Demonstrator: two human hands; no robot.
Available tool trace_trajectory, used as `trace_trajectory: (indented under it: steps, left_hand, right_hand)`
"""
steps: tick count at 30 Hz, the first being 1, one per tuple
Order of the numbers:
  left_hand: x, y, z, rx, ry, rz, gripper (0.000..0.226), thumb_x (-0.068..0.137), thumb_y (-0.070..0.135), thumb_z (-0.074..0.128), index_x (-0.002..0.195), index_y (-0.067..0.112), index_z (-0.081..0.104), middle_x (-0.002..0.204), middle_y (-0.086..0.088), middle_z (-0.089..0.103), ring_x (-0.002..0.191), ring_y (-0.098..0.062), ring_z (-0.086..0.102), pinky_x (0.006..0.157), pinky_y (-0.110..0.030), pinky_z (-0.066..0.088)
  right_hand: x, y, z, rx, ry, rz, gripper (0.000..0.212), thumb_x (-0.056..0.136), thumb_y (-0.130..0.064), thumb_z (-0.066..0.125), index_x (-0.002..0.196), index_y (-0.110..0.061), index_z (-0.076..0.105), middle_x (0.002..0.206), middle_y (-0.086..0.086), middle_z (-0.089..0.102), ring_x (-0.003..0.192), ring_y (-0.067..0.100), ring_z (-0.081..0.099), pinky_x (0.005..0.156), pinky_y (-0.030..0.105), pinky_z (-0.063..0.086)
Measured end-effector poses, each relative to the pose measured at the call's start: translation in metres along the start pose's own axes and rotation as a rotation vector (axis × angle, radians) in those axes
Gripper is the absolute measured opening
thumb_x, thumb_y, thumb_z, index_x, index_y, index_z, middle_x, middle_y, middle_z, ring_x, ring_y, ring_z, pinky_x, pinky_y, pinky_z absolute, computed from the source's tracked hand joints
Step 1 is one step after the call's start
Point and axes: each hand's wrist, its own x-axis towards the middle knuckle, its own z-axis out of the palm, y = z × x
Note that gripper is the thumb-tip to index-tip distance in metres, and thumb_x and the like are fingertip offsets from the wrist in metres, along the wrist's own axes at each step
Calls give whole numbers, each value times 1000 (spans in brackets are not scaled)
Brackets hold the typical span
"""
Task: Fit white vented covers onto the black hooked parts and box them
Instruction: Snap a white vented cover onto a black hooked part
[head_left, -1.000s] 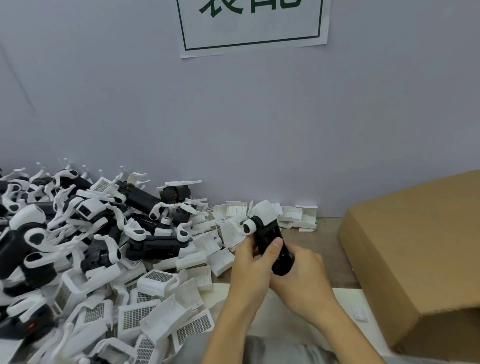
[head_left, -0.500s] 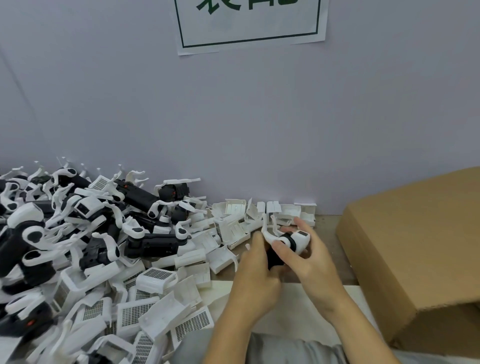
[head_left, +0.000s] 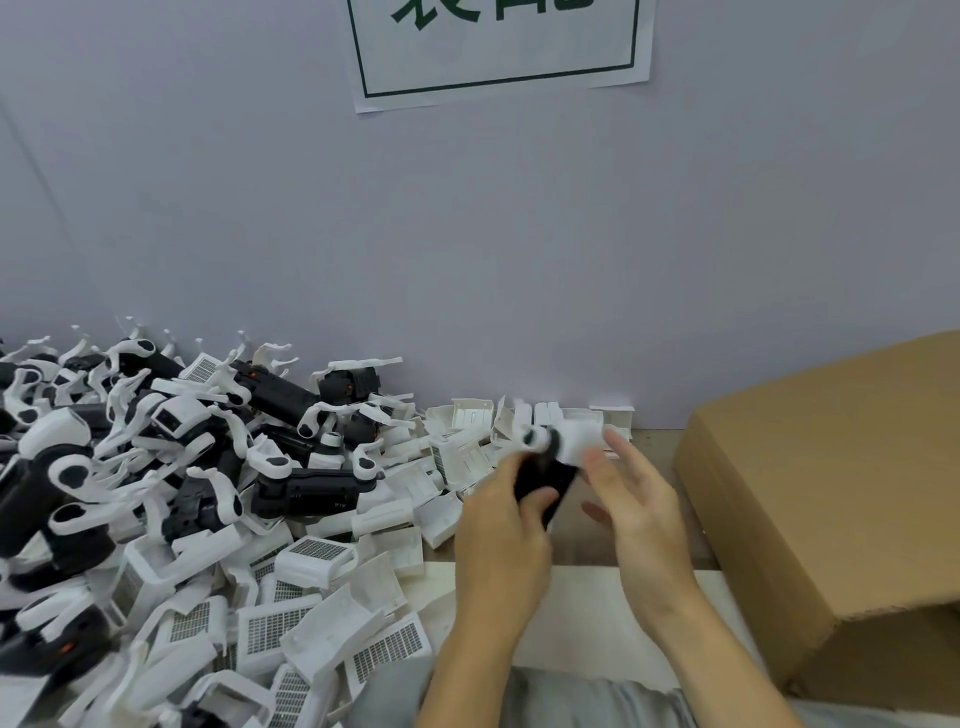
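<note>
My left hand (head_left: 501, 525) grips a black hooked part (head_left: 545, 480) with a white hook and a white cover (head_left: 576, 441) at its top end, held just above the bench and blurred by motion. My right hand (head_left: 631, 499) is beside it on the right, fingers extended and loosely spread; whether the fingertips touch the cover is unclear. A pile of black hooked parts (head_left: 306, 491) fills the left of the bench. Loose white vented covers (head_left: 317, 553) lie in front of the pile and along the wall. A brown cardboard box (head_left: 831, 499) stands at the right.
A grey wall (head_left: 467, 249) with a white paper sign (head_left: 498, 47) rises right behind the bench. A white sheet (head_left: 582, 613) covers the bench's near edge in front of me. My grey trousers show at the bottom.
The part has been turned in my hands, from black body up, to hook end up. My right hand has let go of it and opened beside it.
</note>
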Motion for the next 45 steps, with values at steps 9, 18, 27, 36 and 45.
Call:
trace_trajectory:
  steps: [9,18,27,36,45]
  left_hand:
    - [18,4,-19,-1046,247,-749,30,85,40,73,88,12,61,71,-5,62,58,-15,63,64,-34,58]
    - [14,4,-22,-1233,158,-723,49,104,39,45,127,-2,58,110,-18,65,88,-30,61,45,-20,52]
    - [8,2,-13,-982,27,-580,29,106,34,40,117,16,60,109,-8,76,86,-31,69,75,-44,52]
    - [7,1,-11,-991,15,-531,30,106,33,40,117,14,60,111,-10,75,86,-30,68,80,-47,51]
    - [8,-1,-11,-960,60,-571,28,105,31,44,116,10,59,118,-25,67,91,-38,60,61,-37,45]
  right_hand:
    - [8,6,-4,-23,118,120,24,99,-12,53,106,-24,72,96,0,76,89,17,70,70,32,48]
    - [-6,-3,5,-76,-428,285,23,80,-19,60,99,-20,73,92,17,76,79,26,71,63,26,51]
    - [-12,0,15,-100,-453,260,16,101,-24,55,115,-23,62,83,3,71,69,19,62,65,28,48]
    - [-11,1,16,-35,-435,245,25,92,-8,55,112,-20,63,75,-1,65,60,13,54,62,29,48]
    - [-12,3,16,-161,-423,217,36,93,-9,50,108,-38,65,84,1,69,69,14,59,68,30,51]
